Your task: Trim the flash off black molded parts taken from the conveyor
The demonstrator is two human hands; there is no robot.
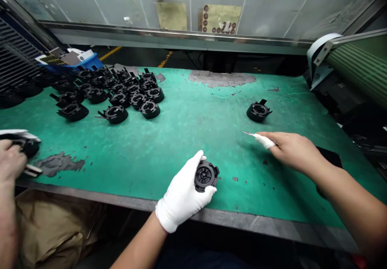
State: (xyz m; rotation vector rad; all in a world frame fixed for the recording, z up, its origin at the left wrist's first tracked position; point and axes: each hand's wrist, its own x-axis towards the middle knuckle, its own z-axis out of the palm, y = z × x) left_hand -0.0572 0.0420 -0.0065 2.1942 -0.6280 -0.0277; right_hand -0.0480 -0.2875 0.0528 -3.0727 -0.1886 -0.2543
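My left hand [183,194], in a white glove, grips a round black plastic part [206,175] near the front edge of the green table [193,132]. My right hand [292,150] is bare and closed around a small knife with a white wrapped handle [262,139], blade pointing left. A single black part [259,111] lies on the mat just beyond the right hand. A pile of several similar black parts [121,93] sits at the far left of the table.
Another person's hand [10,160] at the left edge holds a black part and a tool. A blue bin [72,59] stands at the back left. A green conveyor roller [359,65] runs along the right. The mat has worn grey patches [59,164].
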